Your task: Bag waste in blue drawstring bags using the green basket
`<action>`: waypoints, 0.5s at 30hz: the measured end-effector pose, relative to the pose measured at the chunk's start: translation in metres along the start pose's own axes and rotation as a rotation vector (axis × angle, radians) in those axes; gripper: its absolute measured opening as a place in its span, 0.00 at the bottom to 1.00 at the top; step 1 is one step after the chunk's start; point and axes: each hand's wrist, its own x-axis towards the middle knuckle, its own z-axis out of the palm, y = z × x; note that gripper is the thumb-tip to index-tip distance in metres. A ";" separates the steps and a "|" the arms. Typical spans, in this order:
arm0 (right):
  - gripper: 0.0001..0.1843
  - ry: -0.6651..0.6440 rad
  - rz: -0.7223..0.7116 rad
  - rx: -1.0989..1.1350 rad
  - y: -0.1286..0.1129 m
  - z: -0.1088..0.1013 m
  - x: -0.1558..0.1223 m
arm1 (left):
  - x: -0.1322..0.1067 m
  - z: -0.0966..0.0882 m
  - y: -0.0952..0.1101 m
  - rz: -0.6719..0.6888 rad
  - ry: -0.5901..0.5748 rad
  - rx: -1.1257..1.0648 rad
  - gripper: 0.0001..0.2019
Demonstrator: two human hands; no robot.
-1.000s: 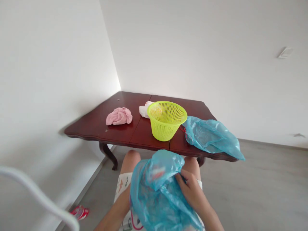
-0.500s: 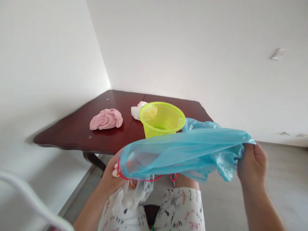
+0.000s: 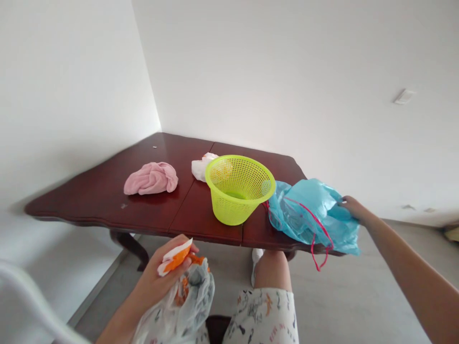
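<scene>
My right hand [image 3: 350, 207] reaches out over the table's right end, fingers closed on the crumpled blue plastic bags [image 3: 312, 215], whose red drawstring hangs over the table edge. My left hand [image 3: 159, 277] is low over my lap, closed on an orange and white wrapper [image 3: 175, 256] at the mouth of a clear plastic bag [image 3: 182, 306]. A lime green mesh basket [image 3: 238, 187] stands upright on the dark wooden table [image 3: 150, 205], just left of the blue bags.
A pink cloth [image 3: 151, 178] lies bunched on the table's left half. A white crumpled bag [image 3: 199, 167] sits behind the basket. White walls meet in a corner behind the table. A white chair rail [image 3: 32, 306] crosses the lower left. My knees are under the table's front edge.
My right hand has carried the blue bag from in front of me onto the table's right end. My left hand has let go of it and now holds the wrapper and clear bag.
</scene>
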 end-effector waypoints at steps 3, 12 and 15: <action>0.14 0.039 0.037 -0.157 0.003 -0.002 0.010 | -0.002 -0.005 -0.013 -0.019 -0.027 -0.018 0.19; 0.29 -0.248 -0.558 -0.383 0.024 0.059 -0.068 | 0.000 -0.016 -0.016 -0.137 0.173 -0.014 0.19; 0.12 -0.301 -0.493 -0.317 0.031 0.084 -0.082 | 0.001 -0.015 -0.021 -0.143 0.208 -0.011 0.17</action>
